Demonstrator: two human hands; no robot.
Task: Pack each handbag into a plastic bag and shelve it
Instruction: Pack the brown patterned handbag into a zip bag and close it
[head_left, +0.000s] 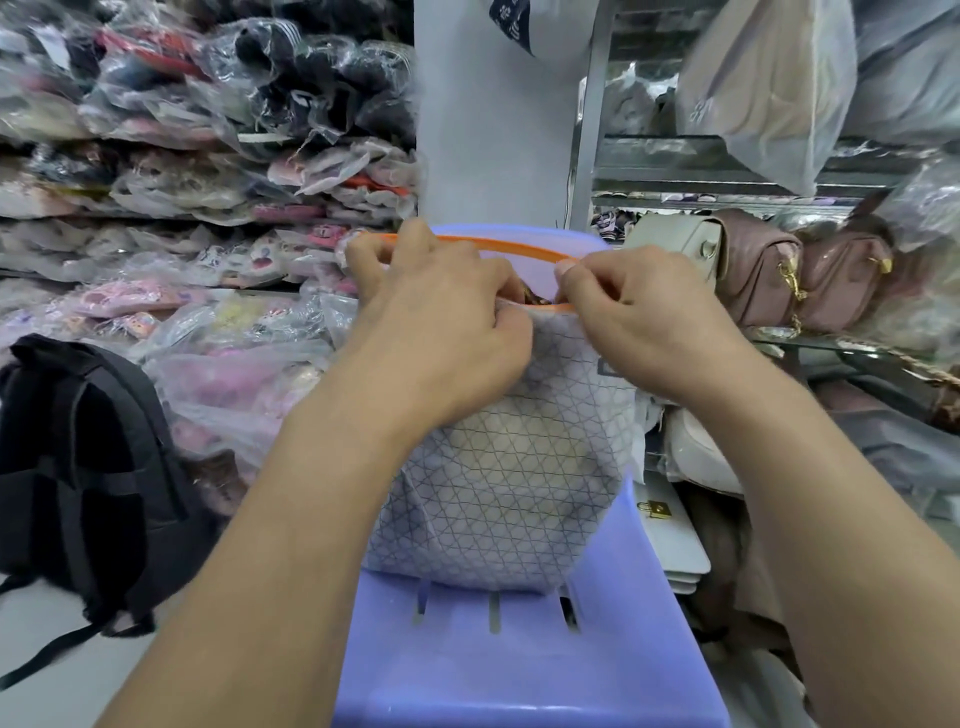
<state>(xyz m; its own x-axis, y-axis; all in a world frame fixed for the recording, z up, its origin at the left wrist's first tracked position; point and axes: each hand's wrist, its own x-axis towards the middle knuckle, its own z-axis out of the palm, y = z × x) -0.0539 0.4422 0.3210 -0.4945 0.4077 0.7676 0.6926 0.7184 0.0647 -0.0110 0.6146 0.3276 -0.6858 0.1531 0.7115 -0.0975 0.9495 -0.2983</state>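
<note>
Lattice-print plastic bag (498, 499) upright on blue chair (519, 665), long axis vertical, mouth pointing up. Pale handbag (514, 431) dimly visible inside. Left hand (447, 322) fingers curled, clamped on orange zip strip (519, 252); right hand (644, 317) pinching near edge. Mouth gaping between hands.

pillar (488, 130) pale grey | metal shelving (587, 130) right | blue plastic chair (519, 675) | floor (62, 701) pale
</note>
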